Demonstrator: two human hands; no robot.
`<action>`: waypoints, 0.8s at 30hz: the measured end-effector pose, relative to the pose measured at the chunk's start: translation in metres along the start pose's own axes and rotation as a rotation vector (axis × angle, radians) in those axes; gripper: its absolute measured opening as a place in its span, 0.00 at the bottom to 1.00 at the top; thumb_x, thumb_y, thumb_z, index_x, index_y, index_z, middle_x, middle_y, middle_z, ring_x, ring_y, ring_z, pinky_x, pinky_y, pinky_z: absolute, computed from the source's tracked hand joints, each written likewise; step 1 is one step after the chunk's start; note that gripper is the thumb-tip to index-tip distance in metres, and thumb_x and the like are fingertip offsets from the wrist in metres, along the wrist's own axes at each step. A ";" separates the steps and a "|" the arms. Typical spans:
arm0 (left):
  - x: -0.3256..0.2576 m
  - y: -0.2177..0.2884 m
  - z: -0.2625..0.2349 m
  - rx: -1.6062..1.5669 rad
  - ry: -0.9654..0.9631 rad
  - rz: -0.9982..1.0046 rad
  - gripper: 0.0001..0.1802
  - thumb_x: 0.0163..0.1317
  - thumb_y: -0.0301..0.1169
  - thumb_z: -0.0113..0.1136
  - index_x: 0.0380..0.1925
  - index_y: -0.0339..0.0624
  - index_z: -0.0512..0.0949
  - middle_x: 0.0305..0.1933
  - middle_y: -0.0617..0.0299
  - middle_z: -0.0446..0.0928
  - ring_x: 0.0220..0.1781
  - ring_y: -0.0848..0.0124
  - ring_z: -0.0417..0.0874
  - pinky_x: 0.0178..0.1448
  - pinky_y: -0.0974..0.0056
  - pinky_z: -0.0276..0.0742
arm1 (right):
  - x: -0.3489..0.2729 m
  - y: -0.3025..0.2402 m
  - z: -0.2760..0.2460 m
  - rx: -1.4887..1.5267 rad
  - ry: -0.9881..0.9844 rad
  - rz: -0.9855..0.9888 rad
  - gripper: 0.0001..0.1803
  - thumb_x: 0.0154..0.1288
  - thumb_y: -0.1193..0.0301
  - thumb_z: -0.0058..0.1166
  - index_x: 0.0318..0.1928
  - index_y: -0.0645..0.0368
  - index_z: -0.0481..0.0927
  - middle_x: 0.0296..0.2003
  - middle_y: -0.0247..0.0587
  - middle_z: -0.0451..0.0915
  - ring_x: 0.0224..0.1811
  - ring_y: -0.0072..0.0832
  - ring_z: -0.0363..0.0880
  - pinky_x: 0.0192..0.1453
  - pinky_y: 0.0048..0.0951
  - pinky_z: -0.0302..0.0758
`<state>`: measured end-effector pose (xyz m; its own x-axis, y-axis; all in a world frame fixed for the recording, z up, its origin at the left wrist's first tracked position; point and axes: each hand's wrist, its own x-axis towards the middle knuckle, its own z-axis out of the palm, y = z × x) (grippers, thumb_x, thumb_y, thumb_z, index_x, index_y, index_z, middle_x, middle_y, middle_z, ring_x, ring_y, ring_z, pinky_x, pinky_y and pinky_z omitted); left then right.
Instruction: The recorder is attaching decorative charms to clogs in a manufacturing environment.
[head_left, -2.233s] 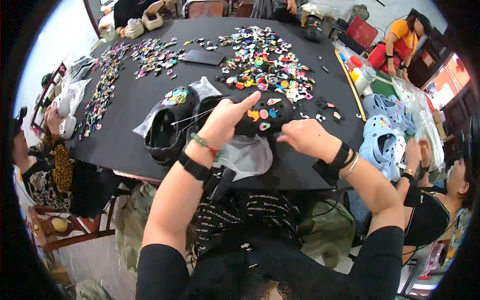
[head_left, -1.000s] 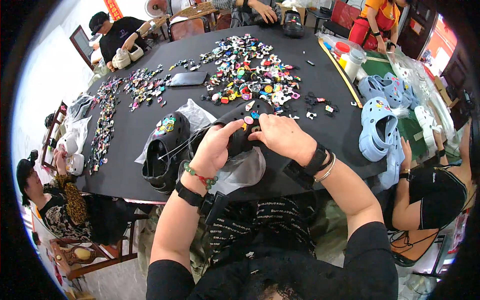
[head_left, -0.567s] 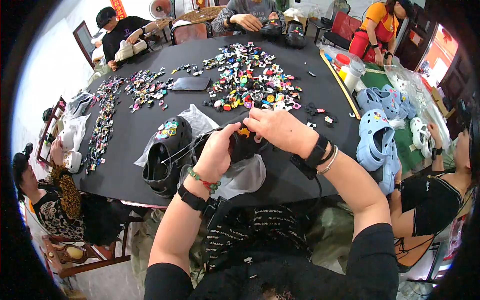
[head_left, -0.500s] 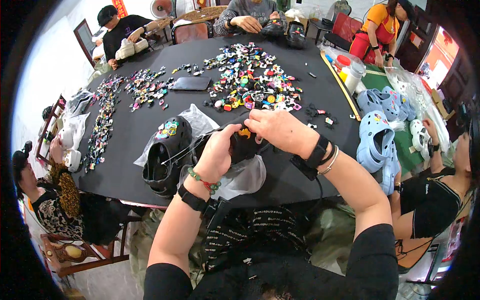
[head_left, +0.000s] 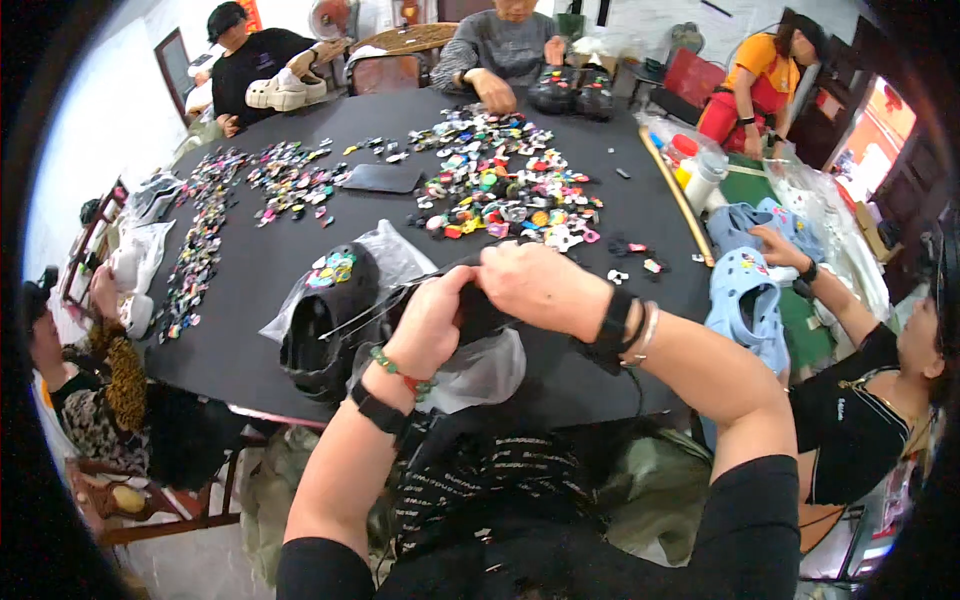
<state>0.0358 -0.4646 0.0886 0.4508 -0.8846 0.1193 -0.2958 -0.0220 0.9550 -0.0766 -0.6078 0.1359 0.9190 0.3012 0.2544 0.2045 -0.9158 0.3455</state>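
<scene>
A black clog point(head_left: 487, 322) is held up over the near edge of the table. My left hand point(head_left: 428, 322) is closed around its left side. On its top my right hand point(head_left: 545, 292) is closed, fingers curled against the clog; the fingertips and much of the shoe's upper are hidden. Left of my hands stands a second black clog point(head_left: 305, 345), with a cluster of colourful shoe charms point(head_left: 333, 266) on its toe. Clear plastic wrap point(head_left: 480, 375) lies under and beside the clogs. Beyond my hands spreads a big heap of shoe charms point(head_left: 510, 180).
More charm piles point(head_left: 200, 245) lie to the left, near a dark flat phone-like slab point(head_left: 383, 179). A yellow strip point(head_left: 678, 197) edges the table's right side. Light blue clogs point(head_left: 743, 290) are beside a co-worker at right. Across the table, another person reaches into the heap beside black clogs point(head_left: 570, 92).
My right hand has shifted slightly left and down, covering the orange charm seen on the clog before. The person opposite now reaches into the heap. The co-worker at right has moved to the blue clogs.
</scene>
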 end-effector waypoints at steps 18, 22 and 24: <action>0.006 0.006 0.001 -0.880 0.186 -0.430 0.12 0.69 0.37 0.53 0.43 0.41 0.79 0.42 0.64 0.82 0.43 0.72 0.82 0.49 0.67 0.77 | 0.030 0.026 0.010 0.097 -0.160 -0.125 0.10 0.59 0.66 0.54 0.28 0.56 0.85 0.29 0.42 0.83 0.32 0.38 0.84 0.34 0.38 0.81; 0.007 0.004 0.002 -0.883 0.145 -0.427 0.13 0.69 0.37 0.53 0.46 0.43 0.79 0.44 0.65 0.82 0.45 0.73 0.82 0.51 0.68 0.76 | 0.029 0.031 0.010 0.096 -0.184 -0.128 0.09 0.58 0.67 0.54 0.28 0.56 0.84 0.28 0.43 0.83 0.31 0.39 0.85 0.33 0.39 0.81; 0.005 0.008 0.003 -0.868 0.156 -0.441 0.13 0.69 0.37 0.53 0.46 0.42 0.79 0.45 0.64 0.82 0.46 0.72 0.81 0.52 0.67 0.76 | 0.030 0.036 0.010 0.123 -0.192 -0.173 0.10 0.58 0.67 0.54 0.28 0.58 0.84 0.27 0.43 0.84 0.31 0.40 0.85 0.33 0.40 0.82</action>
<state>0.0337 -0.4706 0.0958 0.4970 -0.8065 -0.3202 0.6182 0.0702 0.7828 -0.0383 -0.6343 0.1473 0.9116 0.4104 0.0214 0.3922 -0.8842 0.2536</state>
